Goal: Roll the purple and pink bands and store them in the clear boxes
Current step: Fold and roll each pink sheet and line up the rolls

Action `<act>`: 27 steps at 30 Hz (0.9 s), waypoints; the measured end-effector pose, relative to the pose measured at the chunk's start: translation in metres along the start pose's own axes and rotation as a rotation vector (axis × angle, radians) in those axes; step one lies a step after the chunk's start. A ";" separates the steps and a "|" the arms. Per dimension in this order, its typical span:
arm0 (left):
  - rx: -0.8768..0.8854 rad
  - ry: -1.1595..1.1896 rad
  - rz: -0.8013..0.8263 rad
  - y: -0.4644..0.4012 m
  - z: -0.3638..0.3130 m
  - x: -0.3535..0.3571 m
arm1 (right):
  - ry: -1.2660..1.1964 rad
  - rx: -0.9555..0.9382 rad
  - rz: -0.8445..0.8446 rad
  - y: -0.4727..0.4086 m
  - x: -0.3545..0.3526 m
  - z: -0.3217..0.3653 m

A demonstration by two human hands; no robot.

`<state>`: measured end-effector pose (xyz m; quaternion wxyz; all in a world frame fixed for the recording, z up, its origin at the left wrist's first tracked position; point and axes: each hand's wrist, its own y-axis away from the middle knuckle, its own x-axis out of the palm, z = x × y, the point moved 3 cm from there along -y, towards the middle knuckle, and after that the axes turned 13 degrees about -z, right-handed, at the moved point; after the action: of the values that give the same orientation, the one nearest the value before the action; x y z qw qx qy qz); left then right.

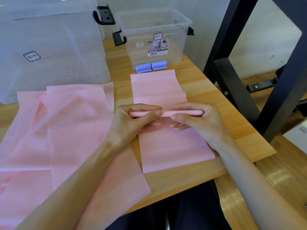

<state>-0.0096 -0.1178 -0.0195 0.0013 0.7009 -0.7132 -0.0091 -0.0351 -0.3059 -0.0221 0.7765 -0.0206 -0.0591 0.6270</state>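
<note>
At the far left corner of the wooden table (196, 176) stands a large clear box (49, 47), its open top out of view, with a black latch (103, 15) on its right side. In front of it, spread over the left half of the table and running off the near edge, lies a loose heap of pink bands (58, 130), flat and overlapping, unrolled.

Just right of the heap, in the middle of the table, a single pink band (172, 150) lies stretched from near the back toward the near edge. Part of it is wound into a thin pink roll (166, 113) lying crosswise. The left hand (132, 120) pinches the left end of the roll, thumb under and fingers curled over the top. The right hand (197, 118) pinches the right end the same way. The two hands sit close side by side, their fingertips almost meeting over the middle of the roll, both forearms crossing the near edge of the table.

Behind this band, toward the far edge, two purple rolls (151, 66) lie side by side, touching each other and resting against the front wall of a small clear box (154, 39). That box is open, has black latches at both ends and a printed label on its front.

Beyond the right edge of the table rises a black metal frame (232, 67).
</note>
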 end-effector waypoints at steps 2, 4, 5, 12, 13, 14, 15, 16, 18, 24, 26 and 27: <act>-0.020 0.010 0.023 0.001 -0.001 0.000 | 0.004 -0.016 -0.004 0.000 -0.001 0.000; -0.031 0.018 0.067 0.002 -0.002 0.000 | 0.013 -0.016 -0.017 0.001 -0.001 0.001; -0.029 0.021 0.078 0.003 -0.003 0.000 | 0.016 -0.011 -0.023 0.001 -0.002 0.001; -0.024 0.022 0.047 0.001 -0.001 -0.001 | 0.013 0.004 0.011 0.001 0.000 0.001; -0.030 0.027 0.063 0.001 -0.002 -0.001 | 0.018 -0.002 0.010 0.001 -0.001 0.001; -0.032 0.032 0.085 0.002 -0.002 -0.001 | 0.020 -0.004 0.004 0.001 -0.001 0.001; -0.029 0.034 0.104 0.003 -0.003 0.000 | 0.021 -0.001 -0.006 0.001 -0.002 0.001; -0.021 0.034 0.112 0.003 -0.003 0.000 | 0.020 0.004 -0.015 0.001 -0.002 0.002; -0.010 0.031 0.096 0.002 -0.003 0.000 | 0.016 0.007 -0.015 0.001 -0.002 0.002; -0.023 0.023 0.087 0.002 -0.002 0.000 | 0.024 0.009 0.018 0.001 -0.001 0.001; 0.006 0.005 0.102 0.003 -0.003 0.000 | 0.039 0.001 0.008 0.001 -0.002 0.000; 0.021 -0.003 0.099 0.003 -0.003 0.000 | 0.042 0.003 0.006 0.001 -0.003 0.000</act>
<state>-0.0124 -0.1175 -0.0163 -0.0069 0.6646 -0.7472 -0.0027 -0.0364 -0.3082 -0.0222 0.7759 -0.0326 -0.0416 0.6287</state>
